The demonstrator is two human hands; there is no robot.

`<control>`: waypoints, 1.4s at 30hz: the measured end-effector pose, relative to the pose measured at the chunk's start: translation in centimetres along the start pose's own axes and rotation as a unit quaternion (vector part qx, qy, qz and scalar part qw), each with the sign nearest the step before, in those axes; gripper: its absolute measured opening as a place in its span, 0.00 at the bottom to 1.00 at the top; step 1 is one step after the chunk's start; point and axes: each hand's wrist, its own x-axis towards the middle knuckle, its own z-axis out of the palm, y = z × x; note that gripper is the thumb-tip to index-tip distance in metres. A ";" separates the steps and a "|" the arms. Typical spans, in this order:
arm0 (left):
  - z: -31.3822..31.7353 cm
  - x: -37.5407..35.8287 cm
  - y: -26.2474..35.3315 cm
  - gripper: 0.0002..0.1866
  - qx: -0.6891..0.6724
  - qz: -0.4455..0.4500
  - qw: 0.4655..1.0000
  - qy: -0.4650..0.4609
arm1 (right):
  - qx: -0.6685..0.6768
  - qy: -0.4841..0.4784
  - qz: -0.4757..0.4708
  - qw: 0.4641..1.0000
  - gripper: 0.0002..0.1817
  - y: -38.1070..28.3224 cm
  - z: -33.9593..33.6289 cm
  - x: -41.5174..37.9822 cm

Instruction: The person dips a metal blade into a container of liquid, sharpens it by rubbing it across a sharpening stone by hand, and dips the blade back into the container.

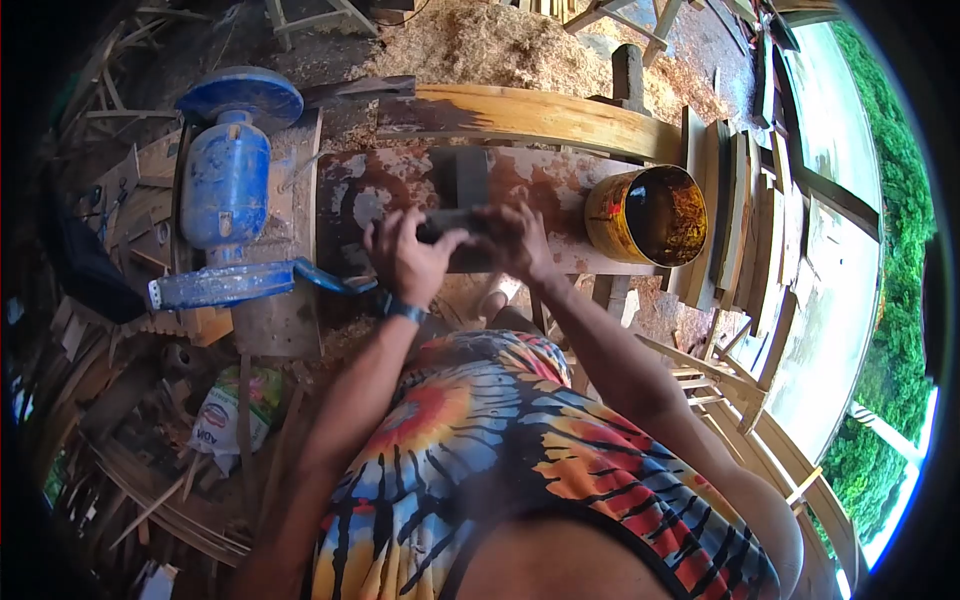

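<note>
Over the stained bench board [545,180], both hands meet at a small dark flat piece [440,226], whose kind is too blurred to make out. My left hand [412,262], with a dark band at the wrist, grips its left end with curled fingers. My right hand [516,240] is closed at its other end, the fingers smeared by motion. Just beyond the hands, a dark grey sheet or strip [463,180] lies across the board. To the right stands a yellow paint-smeared can [610,222] with dark liquid inside.
At left is a blue bench grinder [226,185]. A partly stained plank [560,118] runs behind the board. Stacked boards [735,215] lean at right; sawdust and shavings [490,45] cover the floor beyond. A white bag [225,420] lies lower left among wood scraps.
</note>
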 end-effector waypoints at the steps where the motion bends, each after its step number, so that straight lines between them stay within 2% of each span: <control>1: -0.2 -0.5 0.5 0.31 0.011 0.007 1.000 0.004 | -0.012 -0.012 0.001 1.000 0.25 -0.5 -0.6 -1.0; 2: -0.2 -0.6 0.6 0.32 0.023 0.014 1.000 0.009 | -0.023 -0.024 0.002 0.999 0.25 -0.7 -0.8 -1.3; 3: 0.1 0.4 0.4 0.31 0.030 0.013 0.999 0.020 | 0.075 -0.017 0.009 0.997 0.25 0.7 0.3 -0.2; 6: 3.2 5.1 -1.5 0.30 0.023 0.003 0.998 0.058 | -0.004 0.044 -0.031 0.999 0.26 1.0 0.5 6.5; 8: 2.5 6.9 -1.5 0.29 0.042 -0.007 0.999 0.005 | 0.047 0.017 0.020 0.999 0.28 0.8 0.4 6.4; 9: 2.5 5.7 -1.4 0.28 0.040 0.009 0.999 0.030 | 0.073 0.004 0.045 0.996 0.28 0.8 0.2 6.5; 10: 2.0 4.1 -1.1 0.28 0.040 0.024 0.997 0.058 | 0.064 -0.005 0.016 0.998 0.28 1.1 0.2 5.4; 11: 0.6 2.4 -0.4 0.28 0.054 -0.014 0.998 -0.016 | 0.055 -0.014 -0.013 0.998 0.28 1.6 0.3 2.7; 12: -0.2 0.4 0.2 0.29 0.005 -0.026 0.999 -0.028 | 0.046 -0.023 -0.040 0.998 0.28 2.1 0.3 0.8; 14: 0.2 -1.0 1.0 0.29 0.017 -0.004 1.000 -0.005 | 0.108 -0.029 0.008 0.994 0.26 2.6 0.2 -0.5; 16: 1.8 1.1 0.8 0.29 0.007 -0.006 1.000 0.018 | 0.028 -0.033 -0.084 0.995 0.25 2.7 -0.8 0.8; 17: 2.8 2.4 0.5 0.29 0.001 -0.009 1.000 0.026 | -0.082 -0.036 -0.195 0.977 0.25 2.7 -2.2 3.7; 19: 3.3 5.6 0.7 0.29 0.024 -0.057 0.997 -0.048 | -0.037 -0.050 -0.211 0.975 0.27 3.7 -2.2 5.6; 20: 3.3 6.3 0.8 0.29 0.031 -0.071 0.995 -0.068 | 0.115 -0.059 -0.119 0.984 0.29 4.4 -1.2 5.8; 22: 2.4 4.0 0.7 0.26 0.032 -0.041 0.997 -0.054 | 0.205 -0.084 0.013 0.975 0.32 4.0 -1.1 5.2; 23: 1.8 1.9 0.4 0.23 0.005 -0.037 0.998 -0.044 | 0.144 -0.103 0.047 0.983 0.33 2.9 -2.0 3.3; 24: 0.4 -0.1 0.9 0.21 -0.003 -0.045 0.996 -0.073 | 0.083 -0.123 0.086 0.985 0.34 2.1 -2.5 1.4; 26: -0.5 -2.2 1.4 0.24 0.000 -0.032 0.995 -0.098 | 0.055 -0.086 0.047 0.994 0.31 2.4 -2.0 -0.7; 27: -0.1 -1.8 1.3 0.22 -0.010 -0.013 0.997 -0.073 | 0.043 -0.067 0.029 0.996 0.30 2.6 -1.7 -1.5; 29: 1.3 1.3 1.0 0.22 -0.004 -0.018 0.997 -0.077 | -0.065 0.006 -0.220 0.973 0.27 3.9 -2.7 2.1; 30: 2.0 3.1 1.2 0.22 -0.003 -0.019 0.997 -0.077 | -0.119 0.044 -0.340 0.932 0.25 4.8 -3.0 4.1; 31: 2.1 4.7 1.4 0.22 0.011 -0.032 0.994 -0.101 | 0.022 0.008 -0.223 0.975 0.25 5.0 -2.6 4.5; 32: 2.1 5.8 1.5 0.22 0.023 -0.045 0.992 -0.120 | 0.161 -0.026 -0.102 0.981 0.24 4.9 -1.8 5.2; 34: 2.0 4.5 1.4 0.23 0.018 -0.031 0.993 -0.109 | 0.226 -0.056 0.032 0.972 0.24 4.2 -2.0 4.7; 36: 0.8 1.1 1.6 0.23 0.002 -0.028 0.995 -0.097 | 0.085 -0.047 0.048 0.994 0.25 2.7 -2.8 1.9; 37: 0.4 -0.4 1.8 0.22 -0.006 -0.023 0.993 -0.113 | 0.067 -0.021 -0.022 0.997 0.23 2.5 -2.9 0.0; 40: 0.6 -0.7 2.7 0.22 -0.023 -0.024 0.993 -0.110 | 0.104 -0.015 -0.016 0.994 0.24 2.5 -3.2 -0.7; 42: 2.3 2.4 2.5 0.22 -0.003 -0.006 0.996 -0.091 | 0.123 -0.045 -0.009 0.991 0.26 5.3 -2.7 3.0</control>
